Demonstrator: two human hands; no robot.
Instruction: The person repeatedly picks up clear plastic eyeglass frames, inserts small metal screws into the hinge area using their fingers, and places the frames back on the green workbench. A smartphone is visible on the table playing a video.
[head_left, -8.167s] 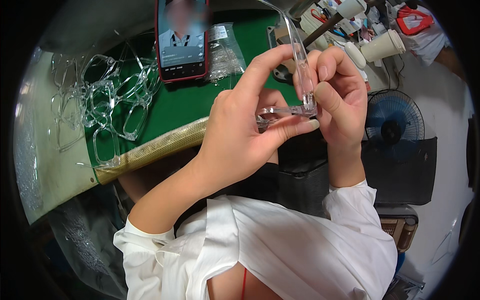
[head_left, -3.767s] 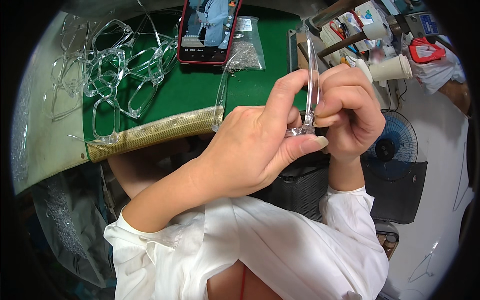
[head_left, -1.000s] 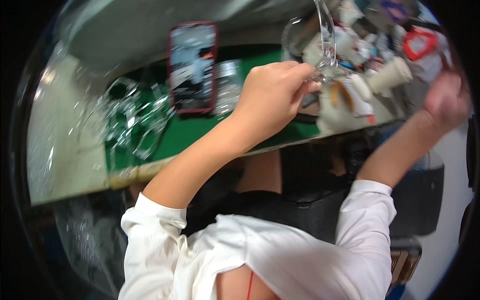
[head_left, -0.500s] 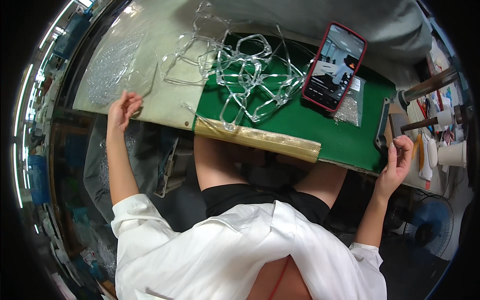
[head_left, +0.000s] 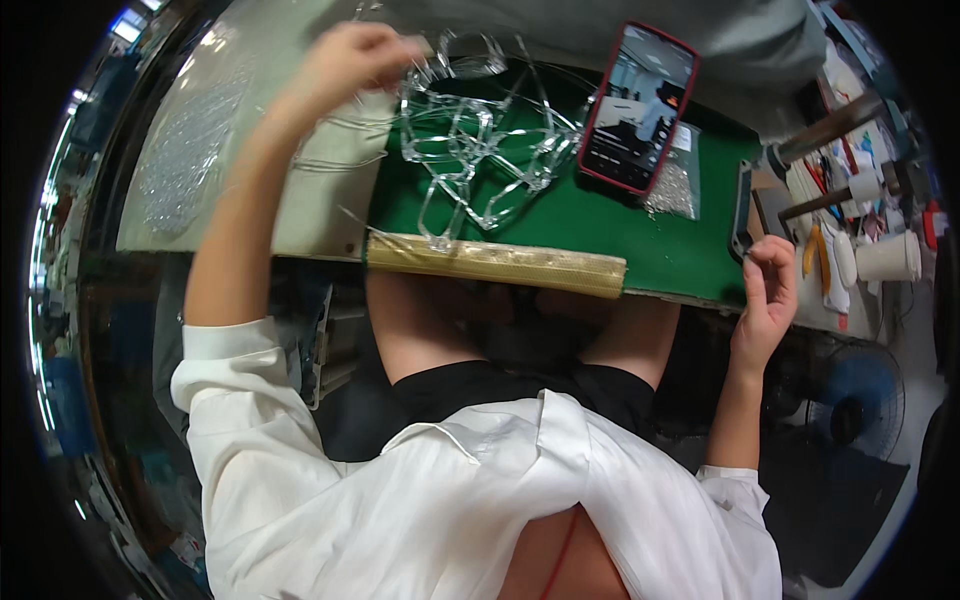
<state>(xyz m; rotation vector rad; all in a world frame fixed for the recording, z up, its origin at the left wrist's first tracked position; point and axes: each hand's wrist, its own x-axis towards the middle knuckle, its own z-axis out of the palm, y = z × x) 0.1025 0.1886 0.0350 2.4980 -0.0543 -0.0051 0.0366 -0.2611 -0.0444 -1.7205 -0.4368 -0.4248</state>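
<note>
Apart, left hand (head_left: 362,62) forward, right hand (head_left: 768,300) curled

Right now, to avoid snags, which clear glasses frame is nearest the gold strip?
The frontmost frame on the green mat, reaching the gold strip; other frames lie farther back.

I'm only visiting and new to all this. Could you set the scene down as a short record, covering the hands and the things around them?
Clear frames: tangled pile, partly on the green mat
Left hand: blurred, at the pile's far left part; grip unclear
Right hand: fingers curled, by the mat's right edge; grip unclear
Phone: red-edged, screen lit, right of the pile
Small bag: clear, beside the phone
Gold strip: along the mat's near edge
</note>
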